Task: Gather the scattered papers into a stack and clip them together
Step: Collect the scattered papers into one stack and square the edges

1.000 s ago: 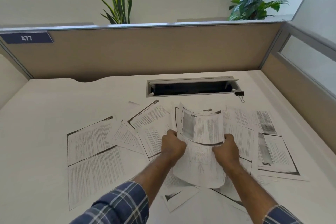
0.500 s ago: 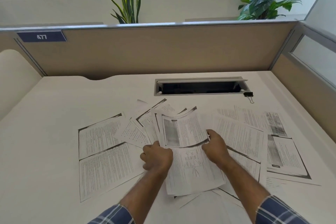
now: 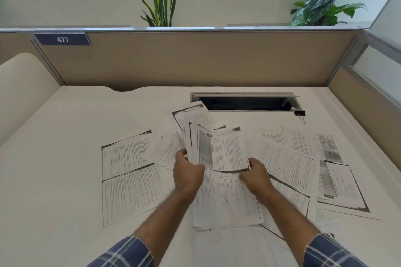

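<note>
**Paper bundle pinched at both sides, half the sheets not yet gathered**

Paper, a loose sheaf of printed sheets, was pinched on both sides: the left hand closed on its left edge with the thumb on top, the right hand closed on the right edge. The sheets fanned unevenly toward the table's far edge, probably because they were being squared as more were added. Directly beneath the hands lay a further page with a diagram, near the table's front edge, within easy reach as a likely next addition.

Outward, two bordered pages lay flat toward the left side of the table, and several overlapping pages spread toward the right edge. The black binder clip sat apart by the right end of the cable slot near the far edge, untouched; it would be needed only once the stack was complete.
</note>
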